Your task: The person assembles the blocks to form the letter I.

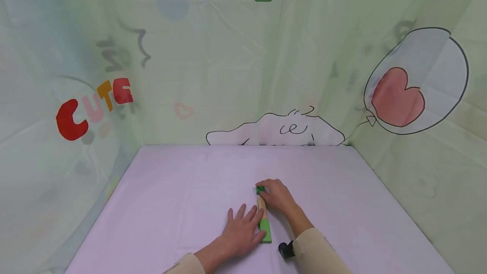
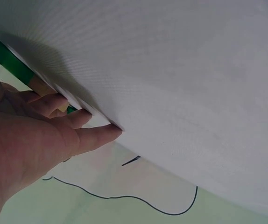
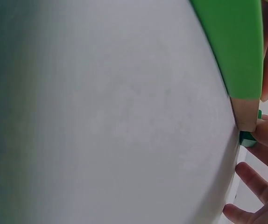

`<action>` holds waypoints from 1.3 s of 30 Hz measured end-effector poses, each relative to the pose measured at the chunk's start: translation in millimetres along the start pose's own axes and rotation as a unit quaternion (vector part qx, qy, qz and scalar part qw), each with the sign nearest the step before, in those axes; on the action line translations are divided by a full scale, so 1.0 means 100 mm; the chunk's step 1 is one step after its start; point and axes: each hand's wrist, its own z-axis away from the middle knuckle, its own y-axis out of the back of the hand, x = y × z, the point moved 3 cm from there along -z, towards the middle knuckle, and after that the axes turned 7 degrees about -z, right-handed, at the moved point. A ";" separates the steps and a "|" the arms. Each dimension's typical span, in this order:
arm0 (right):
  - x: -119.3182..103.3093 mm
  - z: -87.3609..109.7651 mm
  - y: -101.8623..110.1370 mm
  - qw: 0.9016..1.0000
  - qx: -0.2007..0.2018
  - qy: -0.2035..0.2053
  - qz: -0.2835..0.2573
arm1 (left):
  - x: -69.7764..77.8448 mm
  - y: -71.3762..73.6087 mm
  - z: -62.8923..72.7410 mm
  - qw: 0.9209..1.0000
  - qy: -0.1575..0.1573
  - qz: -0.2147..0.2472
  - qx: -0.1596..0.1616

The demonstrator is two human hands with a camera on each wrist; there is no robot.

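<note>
A flat bar [image 1: 265, 231], bright green at the near end and bare wood at the tapered far end, lies lengthwise on the table. My left hand [image 1: 241, 232] rests on the table along its left side, fingers spread, thumb and index finger touching the bar. Just beyond the wooden tip, my right hand [image 1: 279, 195] pinches a small dark green block [image 1: 260, 189] between thumb and fingers. In the right wrist view the green block [image 3: 247, 138] is partly hidden behind the wooden tip and my thumb. The left wrist view shows the bar [image 2: 12, 60] behind my left fingers.
A pale lilac cloth covers the table [image 1: 182, 181]. Printed curtains [image 1: 236, 54] stand behind and at both sides. A black wrist camera [image 1: 286, 250] sits by my right cuff.
</note>
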 end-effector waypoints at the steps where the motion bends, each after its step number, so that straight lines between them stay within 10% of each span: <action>1: 0.00 0.00 0.00 1.000 -0.002 -0.001 -0.001 | 0.00 0.01 0.01 1.000 0.001 -0.001 0.001; 39: 0.01 -0.03 -0.01 0.999 -0.020 -0.027 -0.018 | 0.00 0.02 0.01 1.000 0.001 -0.011 0.003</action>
